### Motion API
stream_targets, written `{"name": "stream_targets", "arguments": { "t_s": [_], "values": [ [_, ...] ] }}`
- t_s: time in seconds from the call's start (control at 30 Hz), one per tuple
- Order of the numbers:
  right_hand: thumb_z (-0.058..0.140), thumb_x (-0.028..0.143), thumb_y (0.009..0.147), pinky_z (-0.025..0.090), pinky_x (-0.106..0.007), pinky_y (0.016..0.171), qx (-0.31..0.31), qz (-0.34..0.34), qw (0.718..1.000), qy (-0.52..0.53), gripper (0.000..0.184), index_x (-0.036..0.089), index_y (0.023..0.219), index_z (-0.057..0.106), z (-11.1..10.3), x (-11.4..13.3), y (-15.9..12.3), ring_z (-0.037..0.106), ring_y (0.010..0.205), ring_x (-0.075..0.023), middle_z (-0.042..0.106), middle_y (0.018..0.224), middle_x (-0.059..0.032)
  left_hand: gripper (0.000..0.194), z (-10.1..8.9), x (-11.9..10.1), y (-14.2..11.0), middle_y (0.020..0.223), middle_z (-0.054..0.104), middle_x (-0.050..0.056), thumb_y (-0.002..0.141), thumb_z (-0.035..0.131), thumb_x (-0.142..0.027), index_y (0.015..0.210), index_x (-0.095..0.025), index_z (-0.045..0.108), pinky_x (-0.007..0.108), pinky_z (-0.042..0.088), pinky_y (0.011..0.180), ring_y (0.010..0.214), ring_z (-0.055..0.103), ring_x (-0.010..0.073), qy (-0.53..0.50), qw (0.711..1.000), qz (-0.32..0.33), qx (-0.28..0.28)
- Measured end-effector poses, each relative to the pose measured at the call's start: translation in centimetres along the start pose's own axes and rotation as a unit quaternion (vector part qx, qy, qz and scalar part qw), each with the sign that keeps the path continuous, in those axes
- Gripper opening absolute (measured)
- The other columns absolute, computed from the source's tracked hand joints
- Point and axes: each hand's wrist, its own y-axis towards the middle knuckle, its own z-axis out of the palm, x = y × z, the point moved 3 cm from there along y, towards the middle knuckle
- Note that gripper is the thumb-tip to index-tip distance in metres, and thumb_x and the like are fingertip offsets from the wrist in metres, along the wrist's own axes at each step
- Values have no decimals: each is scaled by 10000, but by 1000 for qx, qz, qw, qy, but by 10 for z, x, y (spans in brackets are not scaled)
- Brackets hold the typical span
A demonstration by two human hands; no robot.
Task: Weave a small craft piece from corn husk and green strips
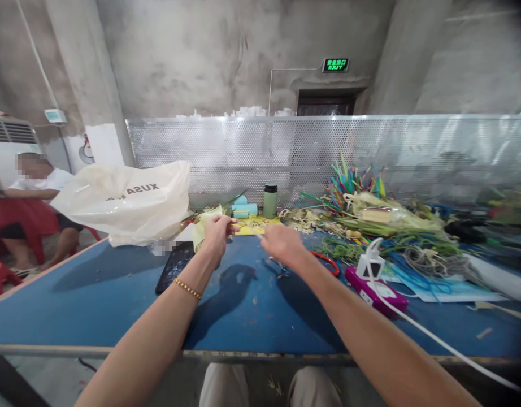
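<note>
My left hand [218,234], with a gold bead bracelet on its wrist, is raised over the blue table. Its fingers are closed on a pale green corn husk [207,221], which sticks out to the left behind the knuckles. Opposite it, my right hand [281,243] is closed in a pinch and blurred by motion. A thin pale bit shows at its fingertips, too smeared to name. A gap separates the two hands. Behind them lie a yellow sheet [266,224], light blue rolls [246,211] and a green bottle with a black lid [270,202].
A large white plastic bag [133,203] and a dark phone or tablet [174,265] lie left. On the right are a purple power strip [377,294] with a white cable, husks [379,209], cords [425,263] and colourful stems [356,181]. Behind stands a perforated metal screen [226,144]. A person [44,181] sits far left.
</note>
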Motion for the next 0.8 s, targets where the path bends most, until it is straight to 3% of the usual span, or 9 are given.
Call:
{"name": "stream_targets", "arguments": {
  "t_s": [0.1, 0.2, 0.33, 0.4, 0.5, 0.6, 0.7, 0.8],
  "values": [
    [453, 230, 884, 423, -316, 744, -41, 76, 996, -17, 303, 124, 1008, 708, -10, -48, 25, 659, 940, -265, 708, 997, -178, 37, 5, 0, -4, 640, 673, 50, 646, 564, -123, 633, -136, 532, 212, 412, 475, 465, 580, 93, 17, 1000, 9, 25],
    [479, 284, 900, 419, -359, 807, -34, 124, 991, -28, 319, 97, 1029, 703, 4, -79, 32, 629, 1002, -300, 688, 1035, -197, 89, 14, 9, -12, 650, 671, 58, 668, 606, -123, 631, -136, 526, 212, 404, 452, 443, 583, 99, 84, 992, -25, 95],
    [472, 330, 906, 369, -408, 899, -175, 121, 976, -40, 346, 105, 1059, 685, 8, -79, 23, 547, 1104, -327, 638, 1138, -196, 116, 20, 20, -17, 589, 633, 33, 698, 645, -131, 653, -132, 538, 210, 380, 424, 410, 564, 98, 138, 977, -42, 155],
    [391, 305, 935, 374, -364, 870, -193, 94, 977, 1, 359, 149, 1043, 695, 7, -71, 21, 573, 1054, -281, 662, 1094, -160, 119, 21, 23, -17, 555, 608, 14, 719, 649, -150, 665, -134, 544, 209, 371, 417, 393, 543, 91, 147, 975, -39, 161],
    [387, 336, 923, 397, -293, 753, -71, 79, 992, 69, 392, 154, 944, 733, 17, -66, 25, 630, 894, -227, 706, 952, -141, 120, 21, 23, -17, 548, 597, 7, 741, 638, -172, 665, -134, 553, 206, 358, 408, 388, 534, 86, 158, 974, -24, 160],
    [473, 334, 867, 401, -267, 719, 35, 65, 992, 100, 330, 157, 908, 749, 34, -64, 27, 648, 888, -214, 721, 961, -136, 109, 21, 21, -19, 572, 606, 6, 737, 636, -173, 663, -134, 566, 202, 365, 413, 395, 533, 78, 161, 974, -6, 156],
    [474, 384, 870, 422, -274, 724, 61, 91, 987, 114, 365, 151, 951, 744, 48, -63, 29, 660, 914, -226, 720, 1001, -145, 121, 21, 21, -21, 579, 611, 6, 721, 662, -193, 661, -134, 575, 197, 358, 409, 397, 527, 73, 162, 974, 1, 158],
    [469, 489, 874, 451, -315, 763, 47, 134, 985, 95, 467, 134, 1037, 723, 55, -62, 29, 655, 978, -270, 704, 1055, -179, 136, 22, 22, -21, 564, 606, 7, 709, 681, -198, 653, -132, 576, 196, 346, 399, 386, 516, 72, 163, 974, -7, 160]
  ]
}}
